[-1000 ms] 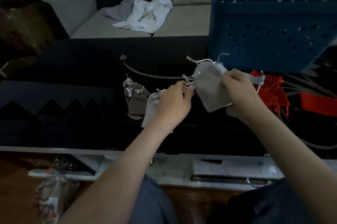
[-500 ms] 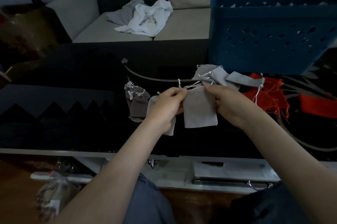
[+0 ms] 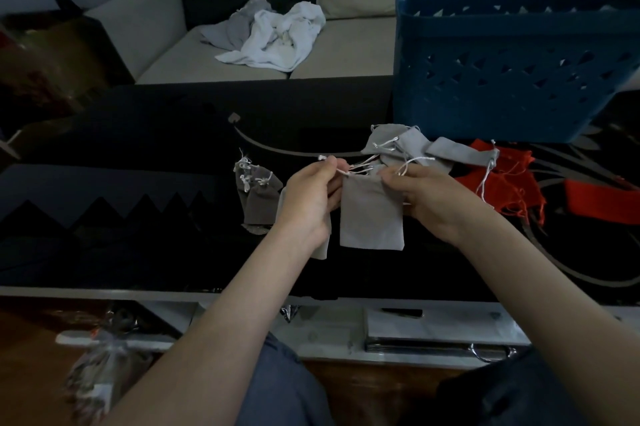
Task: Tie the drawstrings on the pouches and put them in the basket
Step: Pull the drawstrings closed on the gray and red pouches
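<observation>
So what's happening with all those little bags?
A person is closing up a grey pouch. The left hand and the right hand each pinch its white drawstrings at the top, and the pouch hangs between them over the dark table. More grey pouches and some red pouches lie just behind it. The blue basket stands at the back right.

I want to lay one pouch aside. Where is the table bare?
Bare: the table left of the brown pouches, and the strip between the held pouch and the near edge. Crowded: before the basket, where grey pouches and red cloth lie.
</observation>
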Demonstrator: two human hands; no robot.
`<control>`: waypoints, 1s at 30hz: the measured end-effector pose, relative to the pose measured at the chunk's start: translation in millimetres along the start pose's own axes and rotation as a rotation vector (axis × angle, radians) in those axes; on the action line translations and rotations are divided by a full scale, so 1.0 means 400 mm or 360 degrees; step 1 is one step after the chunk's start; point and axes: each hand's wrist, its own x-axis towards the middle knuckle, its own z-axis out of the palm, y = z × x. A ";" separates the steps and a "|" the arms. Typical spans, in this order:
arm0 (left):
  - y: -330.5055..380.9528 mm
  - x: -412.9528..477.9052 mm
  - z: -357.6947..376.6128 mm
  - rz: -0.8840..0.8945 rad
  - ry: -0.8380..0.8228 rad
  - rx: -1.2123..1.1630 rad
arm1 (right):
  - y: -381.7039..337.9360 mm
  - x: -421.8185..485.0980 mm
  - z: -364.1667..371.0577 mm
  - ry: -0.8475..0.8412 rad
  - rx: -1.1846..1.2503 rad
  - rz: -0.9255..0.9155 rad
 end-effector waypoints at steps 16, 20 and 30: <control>0.009 0.004 0.010 -0.0172 0.0096 -0.0433 | -0.009 0.003 0.000 -0.0008 0.0257 -0.0014; 0.012 0.003 0.005 -0.0141 0.0083 -0.0509 | -0.007 0.005 -0.003 0.0077 0.0467 -0.0050; 0.028 -0.001 -0.001 -0.0209 0.0129 -0.1166 | -0.007 0.023 -0.013 0.0378 0.1559 0.0165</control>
